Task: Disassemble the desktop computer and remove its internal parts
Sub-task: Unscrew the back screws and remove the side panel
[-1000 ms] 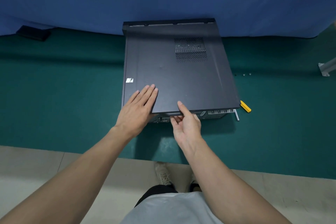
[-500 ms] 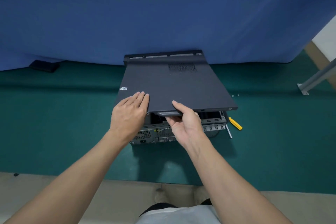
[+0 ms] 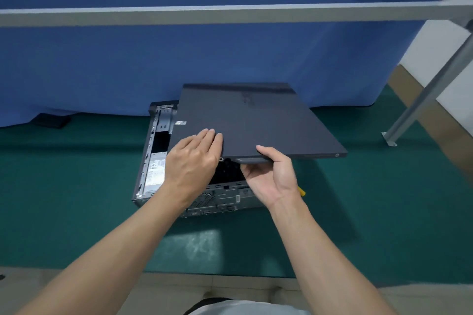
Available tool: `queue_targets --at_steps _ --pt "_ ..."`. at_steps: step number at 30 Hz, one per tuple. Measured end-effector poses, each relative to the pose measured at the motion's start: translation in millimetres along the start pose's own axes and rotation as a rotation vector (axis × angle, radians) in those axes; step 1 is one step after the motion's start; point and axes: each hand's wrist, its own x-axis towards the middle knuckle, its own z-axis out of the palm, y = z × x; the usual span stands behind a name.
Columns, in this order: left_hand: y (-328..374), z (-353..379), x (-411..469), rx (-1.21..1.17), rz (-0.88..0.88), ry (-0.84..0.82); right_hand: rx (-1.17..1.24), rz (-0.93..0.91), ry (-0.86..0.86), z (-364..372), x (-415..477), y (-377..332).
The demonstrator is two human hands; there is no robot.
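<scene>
1. Centre frame: the side panel (image 3: 256, 123) is off the desktop computer (image 3: 220, 202), held in the air above it and skewed toward the right, with its far edge up against the blue curtain (image 3: 128, 71)
2. The right hand (image 3: 271, 176) has the real grip. Its thumb lies on top of the near edge and its fingers curl underneath by the dark pull tab, a firm pinch that I'd judge carries the weight
3. The left hand (image 3: 192, 161) lies flat on the panel's near-left corner, fingers straight and together, gripping nothing; the thumb is out of sight. It reads as a steadying press, so the wide sheet doesn't tip around that one pinch
4. Below and left of the hands, the case sits on the green mat (image 3: 64, 186) with its top open: a metal bracket (image 3: 165, 117) at the far-left corner and a white-labelled box (image 3: 156, 171) along the left wall
5. A yellow screwdriver (image 3: 302, 191) peeks out just right of the right wrist, beside the case and probably left within reach for the inner screws
6. My call: the cover step is nearly done, and the panel wants setting down well apart from the case before any parts come out
</scene>
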Motion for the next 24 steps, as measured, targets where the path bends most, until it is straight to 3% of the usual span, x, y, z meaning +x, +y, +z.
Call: queue_targets --at_steps 5,9,13,18,24 --pt "66.9 5.3 44.2 -0.085 -0.062 -0.055 0.032 -0.114 -0.013 -37.9 -20.6 -69.4" --pt "111.2 23.3 55.1 -0.168 -0.163 -0.151 0.061 -0.199 0.072 -83.7 -35.3 -121.7" --pt "138.5 54.0 43.5 -0.346 -0.383 -0.431 0.065 -0.251 0.183 -133.5 -46.3 -160.3" --pt "156.7 93.2 25.5 -0.393 -0.317 -0.868 0.113 -0.269 0.304 -185.3 -51.4 -188.3" --pt "160.2 116.6 27.2 -0.392 -0.316 -0.943 0.168 -0.237 0.424 -227.0 -46.0 -198.6"
